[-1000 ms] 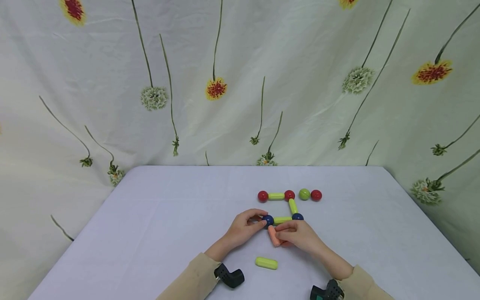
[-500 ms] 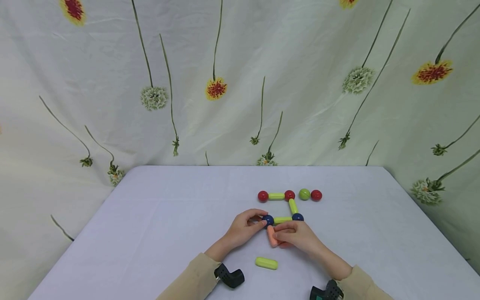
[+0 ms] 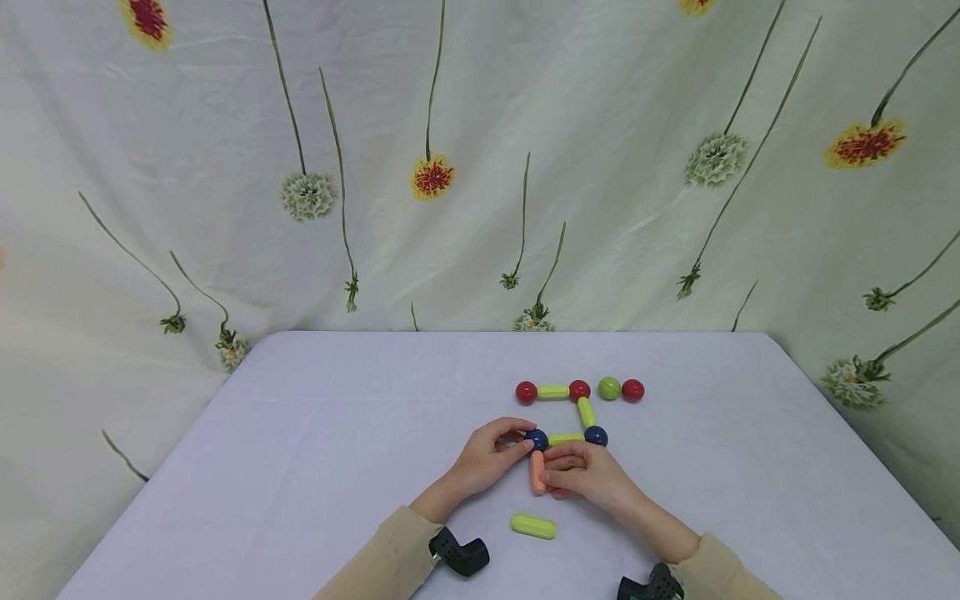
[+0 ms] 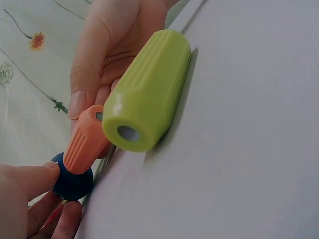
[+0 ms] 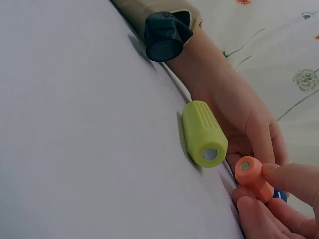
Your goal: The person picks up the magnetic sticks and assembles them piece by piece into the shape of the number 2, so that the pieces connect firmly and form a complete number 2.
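With thumb and fingers my left hand [image 3: 487, 454] pinches a dark blue ball [image 3: 537, 439] at the near left corner of a chain of magnetic rods and balls. My right hand [image 3: 600, 477] pinches an orange magnetic rod [image 3: 537, 472], whose far end meets that ball. In the left wrist view the orange rod [image 4: 84, 142] sits against the blue ball [image 4: 73, 181]. A yellow-green rod [image 3: 566, 439] runs from the held ball to a second blue ball [image 3: 596, 435]. Nearer the person lies a loose yellow-green rod [image 3: 533, 526], with a metal disc in its end.
Another yellow-green rod [image 3: 587, 412] leads back to a red ball [image 3: 579, 390], joined by a rod [image 3: 552, 392] to a red ball [image 3: 527, 392]. A green ball [image 3: 609, 388] and a red ball [image 3: 633, 391] stand to the right on the white table [image 3: 360, 433].
My right hand has shifted slightly left, swinging the orange rod's near end leftward so it now points almost straight toward the person. My left hand stays on the blue ball.
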A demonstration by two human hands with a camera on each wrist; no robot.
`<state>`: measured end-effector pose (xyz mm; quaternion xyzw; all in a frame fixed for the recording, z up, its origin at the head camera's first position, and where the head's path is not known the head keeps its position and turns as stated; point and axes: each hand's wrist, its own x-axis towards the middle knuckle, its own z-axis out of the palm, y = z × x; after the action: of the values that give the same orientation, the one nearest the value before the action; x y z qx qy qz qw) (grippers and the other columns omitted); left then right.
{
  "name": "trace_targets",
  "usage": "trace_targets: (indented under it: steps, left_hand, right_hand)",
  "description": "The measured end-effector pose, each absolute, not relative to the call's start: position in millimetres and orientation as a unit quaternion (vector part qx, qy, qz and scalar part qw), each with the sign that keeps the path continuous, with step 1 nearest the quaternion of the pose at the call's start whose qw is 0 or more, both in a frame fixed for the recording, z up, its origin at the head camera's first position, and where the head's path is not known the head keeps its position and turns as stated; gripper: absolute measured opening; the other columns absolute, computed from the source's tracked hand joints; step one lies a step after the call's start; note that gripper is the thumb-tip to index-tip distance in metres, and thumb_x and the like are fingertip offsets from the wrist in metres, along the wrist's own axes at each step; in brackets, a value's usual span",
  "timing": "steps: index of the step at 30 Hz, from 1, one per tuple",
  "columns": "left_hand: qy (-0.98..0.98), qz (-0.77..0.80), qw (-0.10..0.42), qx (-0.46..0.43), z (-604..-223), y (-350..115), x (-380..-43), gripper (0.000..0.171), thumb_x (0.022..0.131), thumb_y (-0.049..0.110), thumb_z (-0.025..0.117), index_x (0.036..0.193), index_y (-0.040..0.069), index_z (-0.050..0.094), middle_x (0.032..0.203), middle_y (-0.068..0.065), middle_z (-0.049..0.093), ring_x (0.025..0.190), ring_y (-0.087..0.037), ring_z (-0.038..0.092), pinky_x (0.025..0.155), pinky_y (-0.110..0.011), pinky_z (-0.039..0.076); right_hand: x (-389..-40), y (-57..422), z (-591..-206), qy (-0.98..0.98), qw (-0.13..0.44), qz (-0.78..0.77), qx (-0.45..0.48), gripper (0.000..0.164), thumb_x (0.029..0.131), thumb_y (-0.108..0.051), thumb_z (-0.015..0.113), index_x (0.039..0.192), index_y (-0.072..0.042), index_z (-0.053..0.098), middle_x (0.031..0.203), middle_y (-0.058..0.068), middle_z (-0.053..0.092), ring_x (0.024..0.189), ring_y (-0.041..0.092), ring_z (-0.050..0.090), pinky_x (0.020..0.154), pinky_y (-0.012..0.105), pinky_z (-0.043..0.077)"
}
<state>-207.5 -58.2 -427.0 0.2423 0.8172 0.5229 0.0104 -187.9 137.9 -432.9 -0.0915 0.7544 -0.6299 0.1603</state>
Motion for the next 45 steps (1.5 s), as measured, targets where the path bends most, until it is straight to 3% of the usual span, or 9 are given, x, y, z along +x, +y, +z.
trace_targets:
  steps: [7, 17, 24, 36, 45]
  left_hand:
    - [0.818, 0.523, 0.008, 0.242, -413.7, -58.1, -198.4, 0.025, 0.092, 0.005, 0.058, 0.115, -0.003, 0.061, 0.109, -0.017, 0.061, 0.097, -0.029, 0.056, 0.075, -0.022, 0.045]
    - [0.817, 0.523, 0.007, 0.244, -427.7, -58.9, -207.4, 0.026, 0.093, 0.008, 0.058, 0.117, -0.001, 0.061, 0.11, -0.014, 0.061, 0.097, -0.027, 0.056, 0.073, -0.022, 0.045]
    - [0.819, 0.519, 0.0, 0.243, -454.4, -61.6, -224.5, 0.027, 0.092, 0.021, 0.061, 0.117, 0.011, 0.063, 0.109, -0.003, 0.062, 0.095, -0.018, 0.055, 0.074, -0.023, 0.046]
    - [0.824, 0.517, 0.004, 0.233, -453.6, -61.2, -224.2, 0.029, 0.093, 0.022, 0.059, 0.12, 0.012, 0.062, 0.107, 0.0, 0.061, 0.091, -0.014, 0.054, 0.076, -0.024, 0.046]
    - [0.822, 0.517, -0.006, 0.238, -456.4, -60.9, -225.7, 0.03, 0.093, 0.023, 0.059, 0.121, 0.01, 0.062, 0.108, -0.003, 0.061, 0.092, -0.016, 0.053, 0.075, -0.023, 0.045]
  right_hand:
    - [-188.9, 137.0, -433.9, 0.758, 0.159, -0.626, -0.09, 0.043, 0.084, -0.015, 0.071, 0.115, 0.01, 0.055, 0.097, 0.011, 0.067, 0.082, 0.019, 0.066, 0.07, 0.033, 0.055]
    - [-194.9, 150.8, -421.3, 0.785, 0.14, -0.591, -0.126, 0.037, 0.088, -0.019, 0.067, 0.112, 0.007, 0.059, 0.096, 0.013, 0.068, 0.082, 0.022, 0.066, 0.071, 0.033, 0.054]
    - [-204.6, 164.4, -410.5, 0.811, 0.093, -0.569, -0.096, 0.038, 0.088, -0.021, 0.066, 0.113, 0.006, 0.059, 0.093, 0.01, 0.067, 0.081, 0.02, 0.064, 0.073, 0.03, 0.054]
    - [-218.5, 191.6, -402.7, 0.828, -0.006, -0.56, -0.03, 0.033, 0.09, -0.015, 0.064, 0.113, 0.007, 0.058, 0.1, 0.015, 0.064, 0.082, 0.02, 0.065, 0.072, 0.027, 0.054]
    - [-229.5, 209.0, -407.8, 0.849, -0.082, -0.522, 0.025, 0.034, 0.09, -0.018, 0.063, 0.117, 0.002, 0.057, 0.11, 0.018, 0.061, 0.093, 0.024, 0.061, 0.072, 0.021, 0.051]
